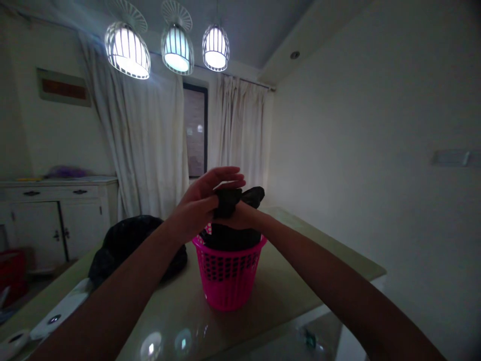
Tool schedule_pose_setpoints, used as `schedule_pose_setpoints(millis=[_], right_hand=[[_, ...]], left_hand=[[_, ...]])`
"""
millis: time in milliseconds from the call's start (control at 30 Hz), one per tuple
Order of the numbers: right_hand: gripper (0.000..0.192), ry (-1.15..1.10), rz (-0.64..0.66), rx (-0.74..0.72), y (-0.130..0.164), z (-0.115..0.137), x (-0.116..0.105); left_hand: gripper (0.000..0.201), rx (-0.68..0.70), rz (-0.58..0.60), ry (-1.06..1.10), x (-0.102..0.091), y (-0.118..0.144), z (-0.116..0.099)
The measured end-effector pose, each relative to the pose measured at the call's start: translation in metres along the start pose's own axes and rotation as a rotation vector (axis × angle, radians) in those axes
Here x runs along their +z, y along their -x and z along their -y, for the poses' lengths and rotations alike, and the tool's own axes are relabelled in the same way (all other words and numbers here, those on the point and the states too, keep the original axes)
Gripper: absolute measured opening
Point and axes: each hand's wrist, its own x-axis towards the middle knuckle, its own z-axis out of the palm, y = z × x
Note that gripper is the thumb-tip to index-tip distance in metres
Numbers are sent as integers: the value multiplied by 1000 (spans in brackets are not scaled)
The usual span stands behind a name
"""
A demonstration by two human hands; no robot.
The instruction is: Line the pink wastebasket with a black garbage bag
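Note:
A pink perforated plastic basket stands upright on the table, with a black plastic bag inside it that rises above the rim. My left hand is over the basket's left side. Its fingers stretch out over a gathered part of the bag, the thumb apart below them and close against the plastic. My right hand reaches in from the right and is closed around the gathered plastic. Its fingertips are hidden behind the bag and the left hand. A loop of black plastic sticks up behind the right wrist.
A larger black plastic bundle lies left of the basket on the glossy table. White objects lie at the near left edge. A white cabinet stands at the back left, and a wall borders the right side.

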Motion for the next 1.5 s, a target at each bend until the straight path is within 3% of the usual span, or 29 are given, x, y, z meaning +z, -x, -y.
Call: schedule_pose_setpoints(millis=[67,133,233,300,367,467,500,567,667,733,800,867,933,1000,1067,1167,1233,1300,1400,1500], right_hand=[[26,-85,-5,47,-4,-14,2],[26,-104,-48,115,-5,-20,1],[21,57,-9,128,-8,-13,3],[15,222,115,90,-10,-4,5],[25,344,259,83,-6,3,-2],[53,565,391,179,12,1,-33],[49,677,414,235,20,-2,-49],[25,875,414,356,38,-10,-82],[15,972,300,417,61,-18,-124],[25,883,121,382,73,-22,-141],[31,660,-142,345,84,-29,-147],[31,449,-382,357,96,-40,-144],[31,388,-508,424,106,-54,-134],[32,292,-506,502,112,-64,-121],[41,0,-454,571,112,-67,-106],[61,-545,-354,568,99,-53,-88],[68,-723,-297,512,86,-37,-82],[70,-737,-275,452,75,-22,-83],[77,-553,-244,383,70,-13,-98],[77,-354,-104,421,77,-16,-119]], left_hand=[[69,16,-28,-67,-24,12,1],[82,-33,-104,-202,-48,22,8],[100,-119,-120,-362,-57,27,29],[85,-100,-118,-358,-45,21,46],[57,-92,-184,-297,-32,13,60],[44,-152,-428,18,-27,5,68],[41,-181,-513,136,-30,4,68],[38,-222,-609,281,-39,5,67],[35,-216,-608,229,-49,7,70],[37,-210,-603,147,-50,6,75],[37,-208,-598,104,-47,5,81],[37,-215,-582,85,-44,4,84],[41,-229,-566,68,-41,4,84],[47,-238,-558,61,-40,3,82],[49,-239,-558,63,-39,3,79],[48,-238,-556,69,-37,3,78],[48,-243,-554,74,-35,3,78],[49,-258,-560,84,-34,4,77],[51,-281,-587,107,-38,7,74],[50,-286,-621,129,-45,9,69]])
